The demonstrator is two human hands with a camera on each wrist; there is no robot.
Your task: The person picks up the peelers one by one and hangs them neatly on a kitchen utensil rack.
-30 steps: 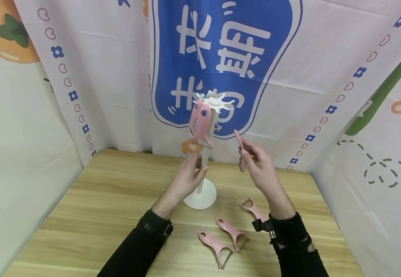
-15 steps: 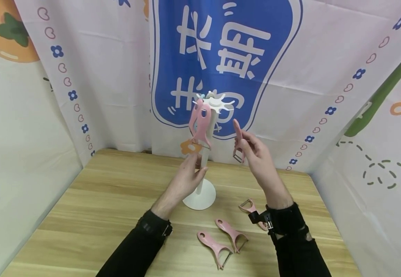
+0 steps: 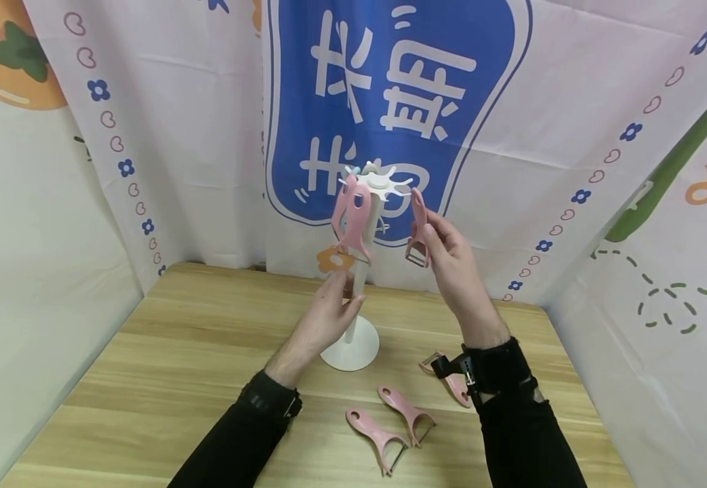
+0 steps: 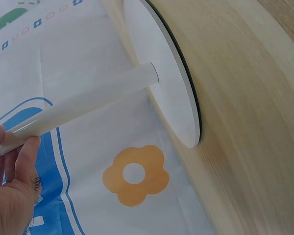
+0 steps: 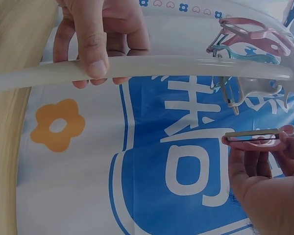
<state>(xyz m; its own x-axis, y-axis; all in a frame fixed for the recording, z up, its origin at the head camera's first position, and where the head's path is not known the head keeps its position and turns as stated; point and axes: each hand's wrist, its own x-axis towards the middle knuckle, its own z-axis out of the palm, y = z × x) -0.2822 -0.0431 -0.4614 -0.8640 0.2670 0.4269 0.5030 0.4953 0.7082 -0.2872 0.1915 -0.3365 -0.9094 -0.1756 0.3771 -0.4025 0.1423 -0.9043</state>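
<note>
While gripping the stand pole [image 3: 360, 276] mid-frame with the left hand [image 3: 329, 303], pinches a pink Y-peeler [image 3: 419, 215] right of centre in the right hand [image 3: 453, 263], apparently for hanging; must likely align with a hook [image 3: 398, 184] next.

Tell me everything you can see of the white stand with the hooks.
The white stand has a flat round base, a slim, smooth, slightly glossy pole and spoke-like hooks around its top. It may be plastic or painted metal; I can't tell which. It stands on the wooden table, the left hand gripping its pole. Peelers, pink and light blue among them, hang from some hooks; others are bare.
</note>
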